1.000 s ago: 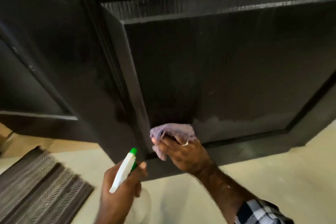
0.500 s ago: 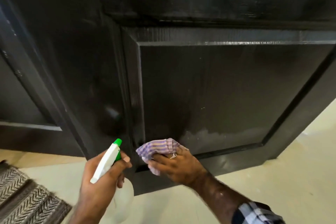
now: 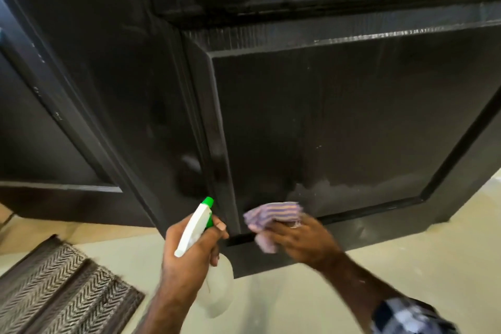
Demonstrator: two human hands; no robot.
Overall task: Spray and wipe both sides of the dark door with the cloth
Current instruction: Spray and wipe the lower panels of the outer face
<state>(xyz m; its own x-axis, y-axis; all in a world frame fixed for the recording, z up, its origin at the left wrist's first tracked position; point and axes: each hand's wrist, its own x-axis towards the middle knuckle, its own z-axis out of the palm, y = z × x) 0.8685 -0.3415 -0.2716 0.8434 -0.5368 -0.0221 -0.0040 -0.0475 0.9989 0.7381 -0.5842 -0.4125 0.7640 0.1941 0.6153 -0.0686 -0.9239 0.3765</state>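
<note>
The dark door (image 3: 339, 116) fills most of the view, with a recessed lower panel framed by raised moulding. A pale hazy smear runs along the panel's lower edge. My right hand (image 3: 303, 241) presses a purple striped cloth (image 3: 273, 215) against the bottom left corner of that panel. My left hand (image 3: 189, 257) grips a white spray bottle (image 3: 196, 225) with a green nozzle, held just left of the cloth and pointing up towards the door. The bottle's clear body hangs below my fingers.
A brown herringbone doormat (image 3: 62, 287) lies on the pale floor (image 3: 406, 260) at the lower left. A second dark door leaf or frame (image 3: 40, 130) stands at the left. Open floor stretches along the door's foot at the right.
The view has dropped and steadied on the lower panel. My right hand with the cloth has slid along the panel's bottom edge near its left corner. My left hand keeps the bottle beside it.
</note>
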